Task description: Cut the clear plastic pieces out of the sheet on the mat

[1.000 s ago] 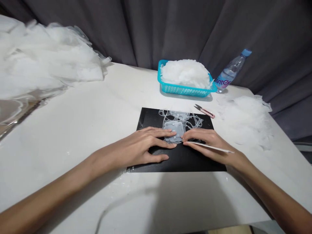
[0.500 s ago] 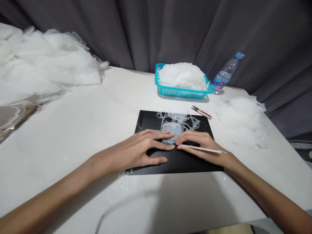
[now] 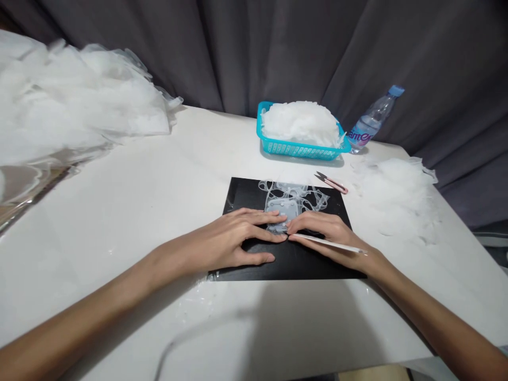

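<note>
A black mat (image 3: 301,262) lies on the white table. On it sits a small translucent square piece with dots (image 3: 282,210), with thin clear plastic strips (image 3: 313,197) tangled around it. My left hand (image 3: 234,238) lies flat on the mat, its fingers stretched out and pressing the near edge of the piece. My right hand (image 3: 325,233) pinches a thin white stick-like tool (image 3: 333,244), whose tip meets the piece beside the left fingertips.
A teal basket (image 3: 301,150) heaped with white plastic pieces stands behind the mat. Pink snips (image 3: 332,182) lie to its right. A water bottle (image 3: 371,123) stands at the back right. White plastic piles lie at the right (image 3: 397,190) and far left (image 3: 75,111).
My right hand slid a little left, so that its fingertips meet the left fingertips at the piece. The view shifted slightly.
</note>
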The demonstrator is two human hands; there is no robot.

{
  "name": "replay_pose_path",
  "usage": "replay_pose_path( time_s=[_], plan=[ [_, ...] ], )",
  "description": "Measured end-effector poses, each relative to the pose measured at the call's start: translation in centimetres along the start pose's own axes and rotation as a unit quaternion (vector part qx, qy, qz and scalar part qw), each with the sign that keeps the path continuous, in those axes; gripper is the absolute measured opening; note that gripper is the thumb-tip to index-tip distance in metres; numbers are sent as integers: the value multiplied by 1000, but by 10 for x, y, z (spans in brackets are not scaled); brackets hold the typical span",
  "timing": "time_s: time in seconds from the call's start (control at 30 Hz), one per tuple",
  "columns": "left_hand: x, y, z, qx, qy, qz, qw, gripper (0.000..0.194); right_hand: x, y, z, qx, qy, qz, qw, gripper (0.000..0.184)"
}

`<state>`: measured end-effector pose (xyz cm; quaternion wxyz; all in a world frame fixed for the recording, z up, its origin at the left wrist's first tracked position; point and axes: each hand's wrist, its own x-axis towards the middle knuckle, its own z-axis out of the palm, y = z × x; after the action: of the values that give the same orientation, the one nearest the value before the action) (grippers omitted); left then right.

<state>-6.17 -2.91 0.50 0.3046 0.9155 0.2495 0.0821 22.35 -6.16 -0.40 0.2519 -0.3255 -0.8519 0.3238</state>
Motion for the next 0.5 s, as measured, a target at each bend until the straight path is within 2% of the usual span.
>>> replay_pose_path(
  time_s=[0.1,0.2,0.37,0.5],
  plan=[
    [1,1,-1,18,-14,-8,1000,47,-2,-1,-5,-21,-13,-9,1000,17],
    [0,0,-1,32,-25,-7,999,47,-6,-3,-13,-24,-20,13,999,17],
    [0,-2,-2,25,-15,-1,1000,46,-13,-2,-20,35,23,61,997,13],
    [0,-4,-1,9,-7,9,1000,45,-12,1,-17,35,15,50,998,13]
  ],
)
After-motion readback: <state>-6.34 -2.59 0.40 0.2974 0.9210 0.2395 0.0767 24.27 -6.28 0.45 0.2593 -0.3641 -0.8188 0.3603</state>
